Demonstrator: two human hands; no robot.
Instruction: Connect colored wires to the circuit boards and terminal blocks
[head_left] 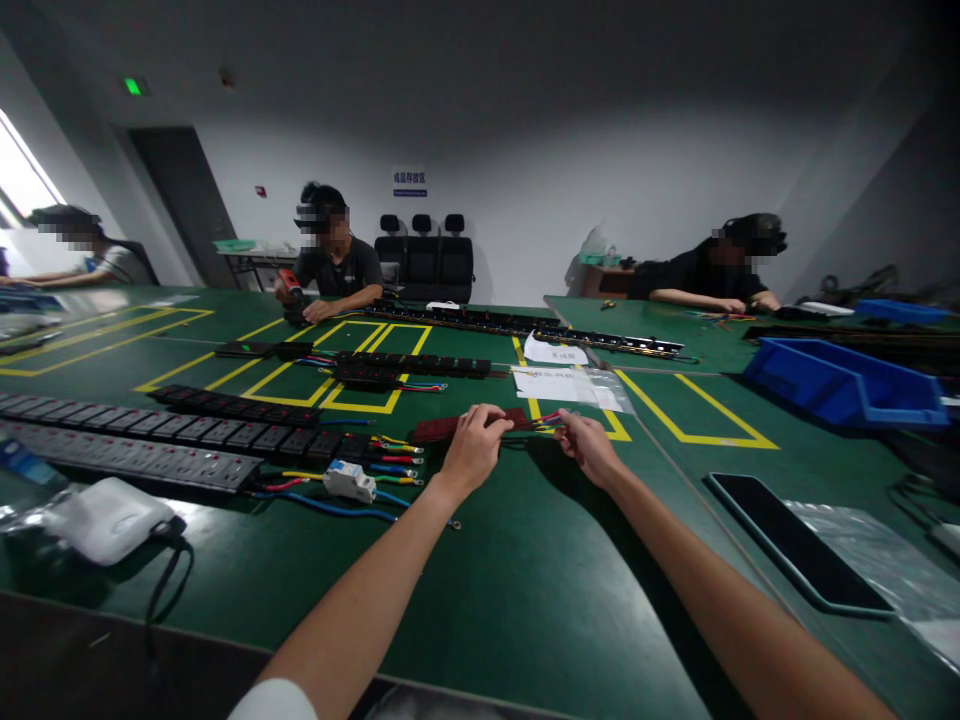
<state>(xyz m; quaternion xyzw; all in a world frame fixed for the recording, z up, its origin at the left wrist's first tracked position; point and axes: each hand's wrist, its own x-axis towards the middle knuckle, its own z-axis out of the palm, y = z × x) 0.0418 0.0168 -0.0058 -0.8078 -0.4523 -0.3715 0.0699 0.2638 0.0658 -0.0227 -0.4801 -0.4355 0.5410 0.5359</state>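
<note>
My left hand [474, 447] is closed over the right end of a dark red socket strip [439, 428] that lies on the green table [525, 570]. My right hand [589, 447] pinches the coloured wires [546, 422] that come out of that strip's end. Both arms reach forward over the table. To the left lie long black power strips [150, 440] with red, yellow and blue wire tails, and a small white circuit breaker [349, 481] on a blue wire.
A blue bin [844, 385] stands at the right, a dark phone-like slab [799, 540] and clear plastic bag near it. Papers [566, 385] lie ahead. A white device [109, 518] sits at the left edge. Three other people work at the far side.
</note>
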